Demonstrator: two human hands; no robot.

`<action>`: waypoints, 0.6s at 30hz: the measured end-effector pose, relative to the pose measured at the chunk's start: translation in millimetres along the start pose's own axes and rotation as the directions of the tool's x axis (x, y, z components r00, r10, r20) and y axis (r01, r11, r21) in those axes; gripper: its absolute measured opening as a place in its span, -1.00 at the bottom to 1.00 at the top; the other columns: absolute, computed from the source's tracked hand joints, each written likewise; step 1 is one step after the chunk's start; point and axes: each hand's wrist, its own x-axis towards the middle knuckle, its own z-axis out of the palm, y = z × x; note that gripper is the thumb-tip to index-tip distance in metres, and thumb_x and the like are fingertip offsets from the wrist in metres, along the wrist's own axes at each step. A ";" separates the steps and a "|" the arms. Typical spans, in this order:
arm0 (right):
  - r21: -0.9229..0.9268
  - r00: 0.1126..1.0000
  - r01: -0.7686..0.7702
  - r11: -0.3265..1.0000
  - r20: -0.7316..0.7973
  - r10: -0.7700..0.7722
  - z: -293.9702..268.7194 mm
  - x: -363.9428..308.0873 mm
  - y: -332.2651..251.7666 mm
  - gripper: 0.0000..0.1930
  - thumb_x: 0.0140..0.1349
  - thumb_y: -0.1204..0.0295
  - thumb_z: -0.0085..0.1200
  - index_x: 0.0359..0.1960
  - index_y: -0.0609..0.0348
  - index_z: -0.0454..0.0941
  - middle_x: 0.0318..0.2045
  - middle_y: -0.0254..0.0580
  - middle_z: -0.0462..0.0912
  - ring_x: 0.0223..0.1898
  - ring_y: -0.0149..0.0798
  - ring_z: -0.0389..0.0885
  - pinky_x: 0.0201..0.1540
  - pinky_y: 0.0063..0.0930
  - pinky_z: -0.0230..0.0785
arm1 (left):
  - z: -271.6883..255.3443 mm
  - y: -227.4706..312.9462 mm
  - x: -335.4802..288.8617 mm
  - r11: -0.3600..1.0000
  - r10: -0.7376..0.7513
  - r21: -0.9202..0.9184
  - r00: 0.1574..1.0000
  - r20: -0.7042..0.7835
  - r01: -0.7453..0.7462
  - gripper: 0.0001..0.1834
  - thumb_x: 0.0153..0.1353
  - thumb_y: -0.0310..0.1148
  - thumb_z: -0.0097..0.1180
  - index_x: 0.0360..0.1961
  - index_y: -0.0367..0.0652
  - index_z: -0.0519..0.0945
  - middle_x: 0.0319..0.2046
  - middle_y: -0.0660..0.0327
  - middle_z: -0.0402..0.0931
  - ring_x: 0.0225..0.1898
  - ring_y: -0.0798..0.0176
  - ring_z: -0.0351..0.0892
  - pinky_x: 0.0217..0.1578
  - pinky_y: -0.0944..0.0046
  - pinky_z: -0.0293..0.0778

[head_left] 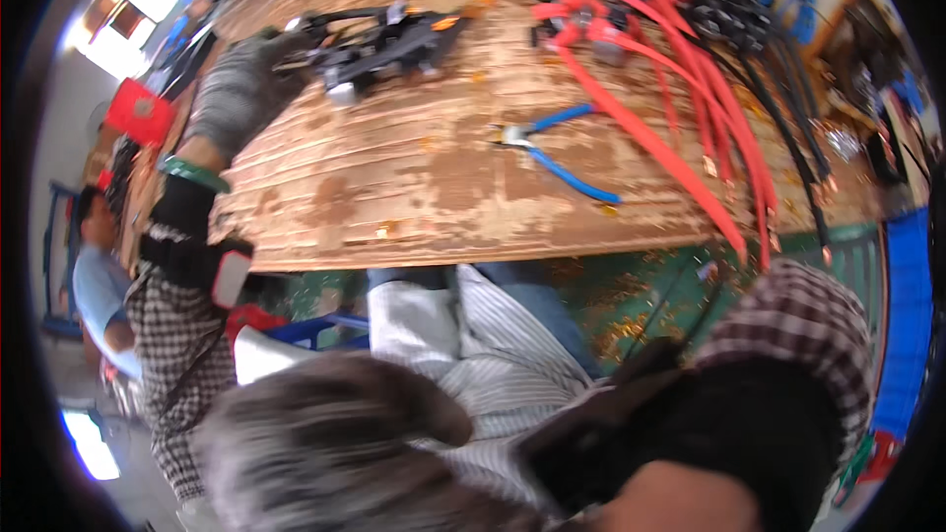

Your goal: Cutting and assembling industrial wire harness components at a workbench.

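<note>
My left hand [251, 84], in a grey glove, reaches to the far left of the table. Its fingers are closed at the edge of a small pile of short black cable pieces [379, 54] with metal ends. What exactly they grip is blurred among the dark parts. Close to the camera, above my lap, is my right hand [340, 443], also gloved in grey. It is smeared by motion and its fingers are mostly hidden, so I cannot make out anything in it. Cutting pliers [562, 153] with blue handles lie on the table between the cable heaps.
A large heap of thick red cables [680, 89] and black cables [729, 15] covers the right of the worn wooden table [384, 187]. Some red ends hang over the near edge. Copper-coloured scraps lie on the green floor [631, 315]. Another person [103, 276] is at the left.
</note>
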 end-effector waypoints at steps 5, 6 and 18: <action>-0.035 0.998 0.030 0.999 0.058 -0.028 16.3 55.7 87.8 -0.78 0.01 0.43 -0.12 -0.32 0.28 0.43 -0.56 -0.18 0.46 -0.51 -0.24 0.49 -0.60 -0.34 0.33 | 43.8 -22.4 2.6 0.988 0.037 -0.152 0.999 0.006 -0.035 -0.72 -0.01 -0.36 0.15 -0.21 -0.14 0.55 -0.27 0.02 0.50 -0.28 0.03 0.54 -0.24 0.19 0.45; -0.059 0.997 0.019 0.998 0.079 -0.014 11.1 45.5 88.1 -0.79 0.01 0.43 -0.12 -0.33 0.28 0.43 -0.56 -0.18 0.46 -0.51 -0.24 0.48 -0.60 -0.34 0.33 | 45.2 -36.1 -1.5 0.957 -0.039 -0.285 0.998 0.058 0.054 -0.72 -0.02 -0.38 0.16 -0.21 -0.14 0.55 -0.27 0.02 0.50 -0.27 0.03 0.54 -0.22 0.20 0.46; -0.003 0.998 0.061 0.998 0.006 -0.061 44.1 66.3 145.3 -0.78 -0.01 0.37 -0.10 -0.35 0.22 0.44 -0.55 -0.14 0.48 -0.51 -0.19 0.47 -0.54 -0.28 0.30 | 78.2 7.2 11.0 0.943 -0.026 0.332 0.998 0.050 0.008 -0.62 -0.19 -0.16 0.23 -0.26 0.01 0.58 -0.03 0.23 0.35 0.06 0.06 0.25 0.02 0.09 0.24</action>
